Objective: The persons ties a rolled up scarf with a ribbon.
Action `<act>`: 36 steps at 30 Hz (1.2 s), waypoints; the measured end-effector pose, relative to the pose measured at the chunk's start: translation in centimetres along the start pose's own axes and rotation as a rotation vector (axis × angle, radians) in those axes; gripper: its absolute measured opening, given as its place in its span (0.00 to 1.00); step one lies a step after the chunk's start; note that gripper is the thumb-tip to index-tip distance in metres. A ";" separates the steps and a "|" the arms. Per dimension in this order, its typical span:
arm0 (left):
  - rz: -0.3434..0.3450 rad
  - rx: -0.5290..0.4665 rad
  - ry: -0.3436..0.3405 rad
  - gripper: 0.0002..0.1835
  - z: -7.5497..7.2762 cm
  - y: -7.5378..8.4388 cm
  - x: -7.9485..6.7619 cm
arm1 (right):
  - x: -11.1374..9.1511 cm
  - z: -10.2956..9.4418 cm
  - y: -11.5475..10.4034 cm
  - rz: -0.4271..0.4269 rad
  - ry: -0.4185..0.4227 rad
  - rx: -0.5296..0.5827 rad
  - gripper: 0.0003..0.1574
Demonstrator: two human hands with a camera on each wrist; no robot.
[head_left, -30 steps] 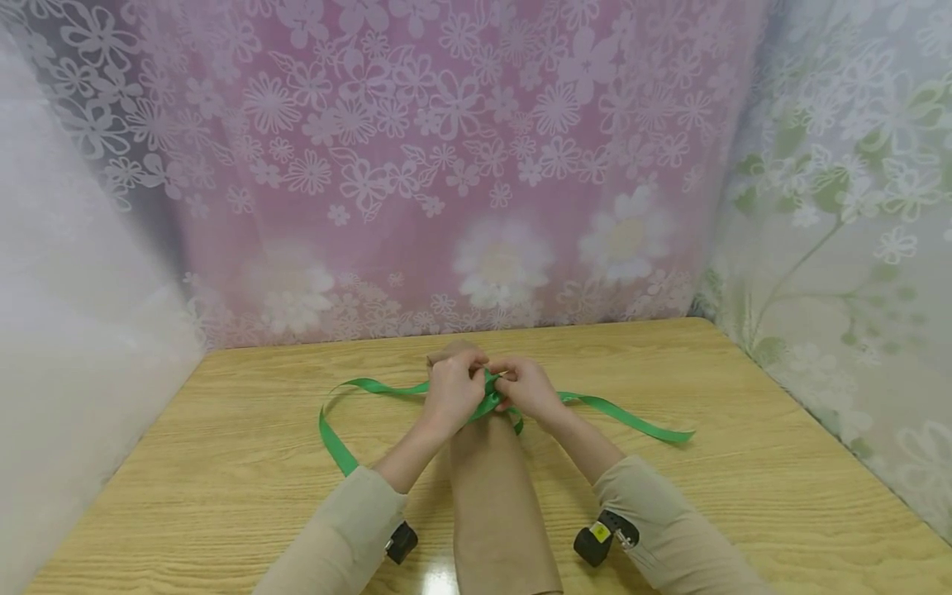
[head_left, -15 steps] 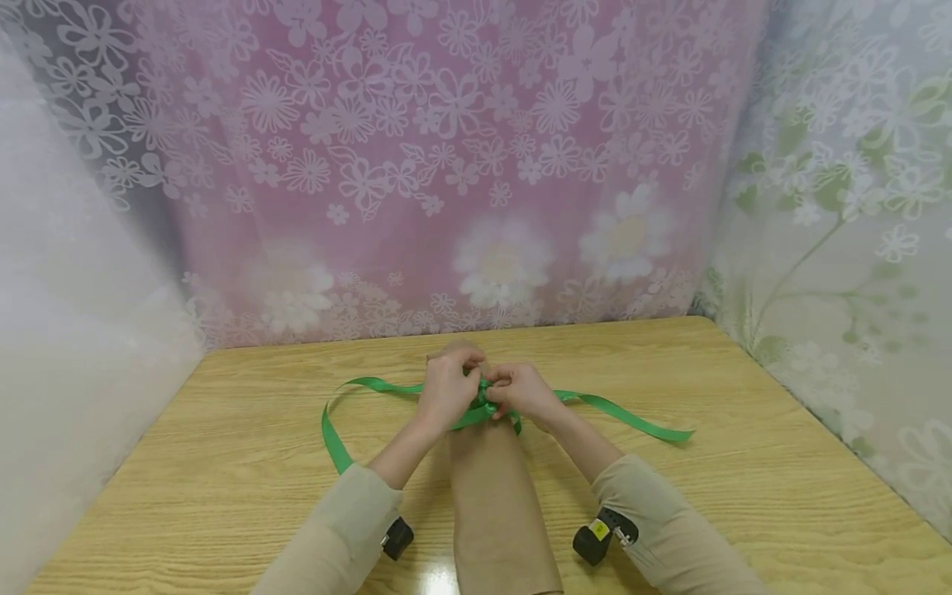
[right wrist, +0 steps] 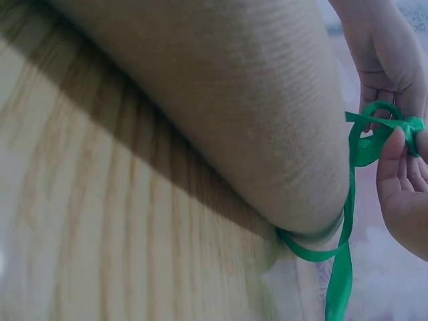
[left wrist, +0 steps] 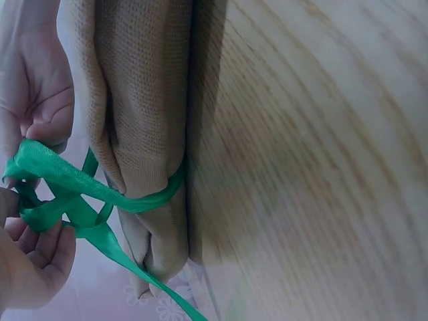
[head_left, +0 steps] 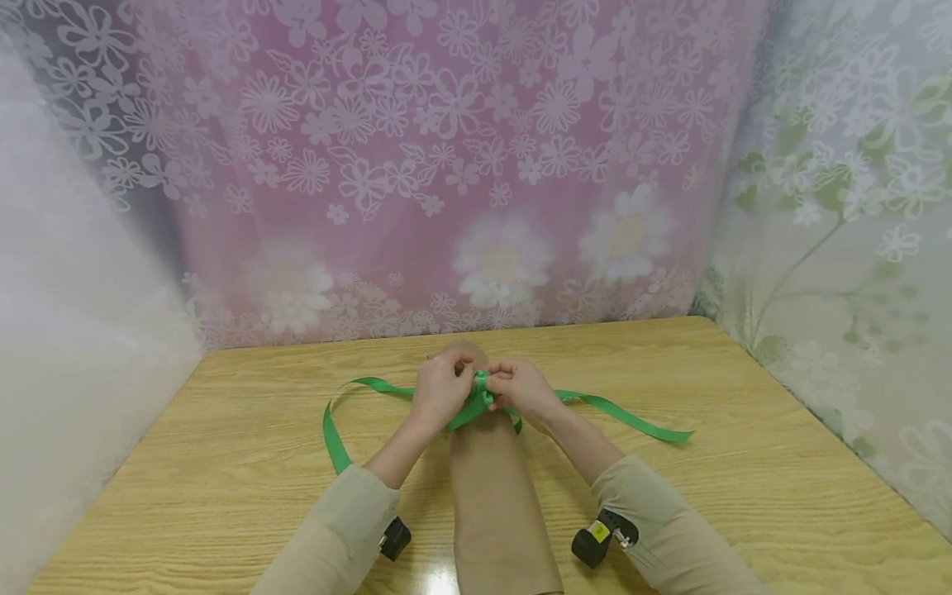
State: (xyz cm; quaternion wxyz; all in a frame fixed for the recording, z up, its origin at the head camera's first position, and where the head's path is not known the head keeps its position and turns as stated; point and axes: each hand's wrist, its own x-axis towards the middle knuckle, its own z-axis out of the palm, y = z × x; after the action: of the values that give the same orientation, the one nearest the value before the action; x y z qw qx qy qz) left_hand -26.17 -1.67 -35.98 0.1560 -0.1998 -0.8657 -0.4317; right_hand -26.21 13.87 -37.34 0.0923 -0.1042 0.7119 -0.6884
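A green ribbon [head_left: 465, 414] goes round a tan, knitted-looking cloth roll [head_left: 497, 504], with loops bunched above its far part. My left hand [head_left: 442, 387] pinches the ribbon on the left of the bunch. On the other side, the thumb and fingers of my right hand [head_left: 525, 390] pinch it too. In the left wrist view a broad loop of ribbon [left wrist: 60, 170] stretches between both hands, off the cloth. The right wrist view has the ribbon [right wrist: 341, 281] wrapped round the roll's far part, fingertips at the knotted bunch. Some of the bunch is hidden behind fingers.
One long ribbon tail [head_left: 335, 442] curves over the wooden table [head_left: 245, 496] on the left, and another tail [head_left: 640, 424] lies to the right. Floral curtains [head_left: 461, 165] hang behind and at both sides. Black wrist cameras [head_left: 592, 545] hang beneath the sleeves.
My left hand has shifted slightly left and the ribbon between the hands has opened out, showing more of the bunch. The right hand has hardly moved. The roll stays put.
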 end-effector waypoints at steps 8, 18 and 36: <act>-0.016 0.040 -0.020 0.08 0.2 0.0 -0.2 | -0.1 0.4 -0.1 -0.033 0.086 0.070 0.15; -0.009 -0.021 -0.091 0.09 0.2 0.2 -0.4 | -0.1 0.5 -0.1 -0.096 0.167 -0.009 0.16; 0.007 -0.020 -0.069 0.06 0.2 0.4 -0.5 | -0.3 -0.3 -0.6 -0.155 0.161 -0.103 0.13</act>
State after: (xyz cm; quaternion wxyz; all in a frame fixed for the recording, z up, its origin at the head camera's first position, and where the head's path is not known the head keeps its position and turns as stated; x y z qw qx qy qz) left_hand -25.52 -1.37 -36.09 0.1255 -0.2192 -0.8656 -0.4324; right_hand -26.00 14.23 -36.73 -0.0240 -0.1077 0.7412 -0.6622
